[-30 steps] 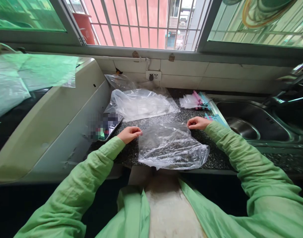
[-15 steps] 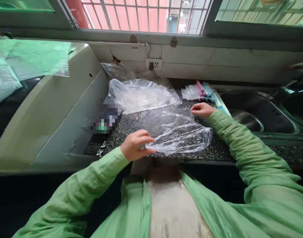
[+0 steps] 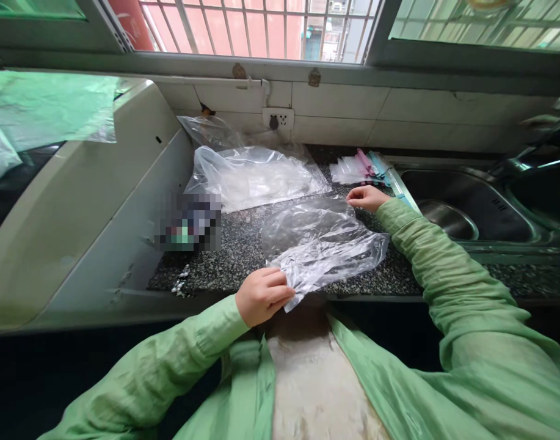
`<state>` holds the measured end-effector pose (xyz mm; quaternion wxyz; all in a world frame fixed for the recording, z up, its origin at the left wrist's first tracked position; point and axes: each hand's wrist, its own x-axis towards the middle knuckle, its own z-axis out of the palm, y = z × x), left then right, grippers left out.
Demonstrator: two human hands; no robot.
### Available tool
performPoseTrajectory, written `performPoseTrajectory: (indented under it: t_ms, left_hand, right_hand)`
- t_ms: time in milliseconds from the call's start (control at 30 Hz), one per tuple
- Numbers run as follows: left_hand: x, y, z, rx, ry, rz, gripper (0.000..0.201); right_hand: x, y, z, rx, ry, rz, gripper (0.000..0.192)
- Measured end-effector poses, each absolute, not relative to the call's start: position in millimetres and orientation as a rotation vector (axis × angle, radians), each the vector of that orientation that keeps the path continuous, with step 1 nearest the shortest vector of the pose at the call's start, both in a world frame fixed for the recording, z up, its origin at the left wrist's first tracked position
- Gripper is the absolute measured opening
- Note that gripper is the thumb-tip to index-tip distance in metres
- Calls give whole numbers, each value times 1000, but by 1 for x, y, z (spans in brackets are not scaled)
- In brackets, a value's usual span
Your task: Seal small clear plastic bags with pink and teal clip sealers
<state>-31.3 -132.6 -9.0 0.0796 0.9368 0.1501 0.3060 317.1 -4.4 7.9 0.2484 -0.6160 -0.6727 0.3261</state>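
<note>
A crumpled clear plastic bag lies spread over the speckled counter, one corner hanging past the front edge. My left hand pinches that near left corner, fingers closed on the film. At the far right edge of the bag, my right hand grips it between thumb and fingertips. Behind it rests a stack of larger clear plastic bags. Several small zip bags with pink and blue sliders lie beyond my right hand.
On the right is a steel sink with a tap. A pale appliance side bounds the counter on the left. A blurred-out dark object sits against it. The wall holds a socket below a barred window.
My left hand has closed from an open pose onto the bag's near corner and pulled it slightly toward me. The right hand keeps its pinch; the view has shifted a little.
</note>
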Motion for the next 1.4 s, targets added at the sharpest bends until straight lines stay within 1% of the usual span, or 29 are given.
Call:
performPoseTrajectory:
  t_ms: [267, 533, 633, 767, 933, 967, 1067, 1100, 1167, 1233, 1300, 1400]
  left_hand:
    - [-58, -136, -21, 2899, 403, 950, 12]
    - [-69, -135, -30, 2980, 454, 946, 20]
    - [-76, -130, -30, 2994, 497, 955, 20]
    - [-80, -124, -31, 2986, 572, 943, 18]
    - [-80, -127, -32, 3000, 571, 890, 13]
    - [-81, -128, -30, 3002, 546, 870, 15]
    - [-88, -126, -16, 2963, 488, 803, 29]
    - [-90, -122, -8, 2934, 496, 797, 29]
    - [-90, -110, 10, 2862, 536, 809, 22]
    - [-80, -90, 27, 2797, 585, 834, 16]
    - [-58, -65, 41, 2742, 649, 785, 19]
    - [-5, -25, 49, 2655, 851, 613, 25]
  right_hand:
    - [323, 11, 0, -1734, -1833, 862, 27]
    - [324, 21, -5, -1726, -1778, 920, 50]
    - [325, 23, -7, -1711, -1772, 926, 54]
    - [322, 25, -11, -1688, -1776, 897, 49]
    - [319, 18, -8, -1697, -1777, 812, 37]
    - [320, 13, -4, -1708, -1794, 775, 34]
    - [322, -13, 9, -1773, -1886, 607, 26]
    - [322, -25, 14, -1777, -1922, 539, 24]
    - [320, -52, 22, -1737, -1998, 432, 22]
    - [316, -81, 26, -1655, -2088, 354, 23]
    - [310, -107, 25, -1578, -2168, 250, 23]
    - [302, -135, 17, -1597, -2216, 65, 27]
